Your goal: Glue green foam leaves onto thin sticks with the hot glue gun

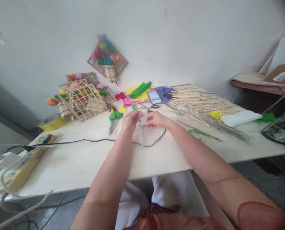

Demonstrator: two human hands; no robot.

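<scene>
Over the middle of the table, my left hand (130,120) has its fingers closed, and a small green paper leaf (135,107) shows at its fingertips. My right hand (154,119) is pinched close beside it; whatever is between those fingers is too small to make out. A pale translucent strip (142,135) extends below and between the hands. Left of my left hand lies a bunch of green paper leaves (115,115) on thin wire stems. Dark-handled scissors (154,106) lie just beyond my right hand.
Bamboo lattices with paper flowers (82,99) lean at the back left near yellow tape (52,123). A power strip (24,164) lies on the left, with a black cable (96,140) crossing the table. Sticks (197,99) and wires (216,123) fill the right; crepe paper (139,90) lies behind.
</scene>
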